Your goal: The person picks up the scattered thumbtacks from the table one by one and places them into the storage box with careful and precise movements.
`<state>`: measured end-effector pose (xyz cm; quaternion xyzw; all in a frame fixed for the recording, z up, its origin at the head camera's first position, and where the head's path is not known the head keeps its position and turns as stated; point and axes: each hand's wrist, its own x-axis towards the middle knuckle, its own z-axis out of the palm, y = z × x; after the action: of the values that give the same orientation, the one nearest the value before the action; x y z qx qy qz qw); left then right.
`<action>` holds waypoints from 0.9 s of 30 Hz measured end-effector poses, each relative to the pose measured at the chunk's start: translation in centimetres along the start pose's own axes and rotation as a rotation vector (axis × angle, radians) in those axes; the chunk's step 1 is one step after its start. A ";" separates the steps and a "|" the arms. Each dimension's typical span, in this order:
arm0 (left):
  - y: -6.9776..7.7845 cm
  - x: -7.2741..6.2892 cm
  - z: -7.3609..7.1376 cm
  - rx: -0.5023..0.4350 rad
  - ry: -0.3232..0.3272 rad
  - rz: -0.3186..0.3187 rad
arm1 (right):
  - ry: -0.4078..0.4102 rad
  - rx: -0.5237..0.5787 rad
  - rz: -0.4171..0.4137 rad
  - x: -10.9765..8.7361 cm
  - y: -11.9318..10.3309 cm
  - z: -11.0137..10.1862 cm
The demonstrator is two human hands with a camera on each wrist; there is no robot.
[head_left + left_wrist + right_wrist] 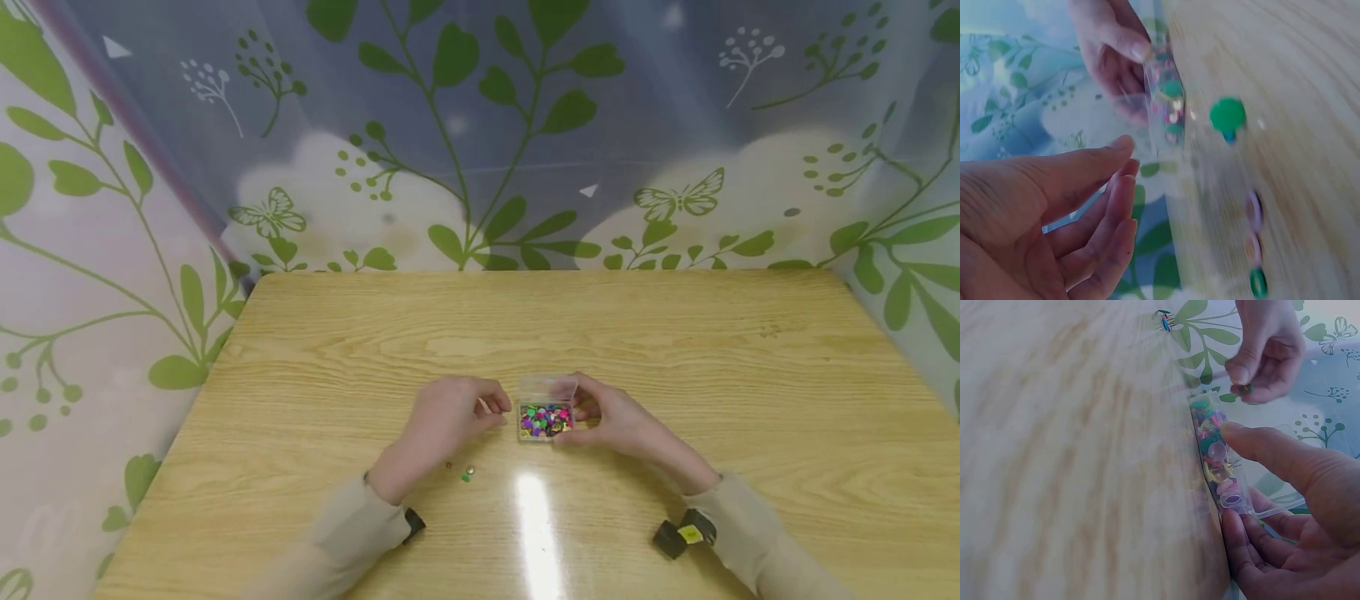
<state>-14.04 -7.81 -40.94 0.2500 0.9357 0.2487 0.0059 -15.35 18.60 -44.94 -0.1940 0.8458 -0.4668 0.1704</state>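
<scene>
A small clear plastic box (pixel 547 439) of colourful thumbtacks stands on the table with its hinged lid (pixel 547 387) raised at the back. My right hand (pixel 611 421) holds the box from the right; in the right wrist view its thumb (pixel 1272 447) and fingers lie along the box's sides. Just left of the box is my left hand (pixel 457 408), thumb and fingertips drawn together. The right wrist view shows a small dark green thumbtack (pixel 1245 389) pinched there; the fingertips hide it in the left wrist view. Loose thumbtacks (pixel 470 470) lie below the left hand.
A wood-grain table (pixel 675 333) spreads around the hands. Leaf-patterned fabric (pixel 480 125) hangs along its back and left side. In the left wrist view a green thumbtack (pixel 1227 115) lies on the wood. Dark bands (pixel 684 534) circle both wrists.
</scene>
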 end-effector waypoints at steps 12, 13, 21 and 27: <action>2.5 1.7 1.7 0.002 0.027 0.039 | 0.001 0.007 -0.018 -0.1 0.0 0.0; 2.6 1.8 1.8 0.003 0.030 0.037 | 0.002 0.004 -0.017 0.0 0.0 0.0; 2.3 1.5 1.8 -0.001 0.056 -0.006 | 0.005 -0.017 -0.003 -0.1 -0.1 0.0; 1.0 0.3 0.1 -0.009 0.089 -0.062 | 0.009 -0.022 0.010 -0.1 -0.1 0.0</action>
<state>-13.86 -6.88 -40.57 0.2095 0.9412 0.2635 -0.0268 -15.28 18.61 -44.82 -0.1893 0.8527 -0.4574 0.1667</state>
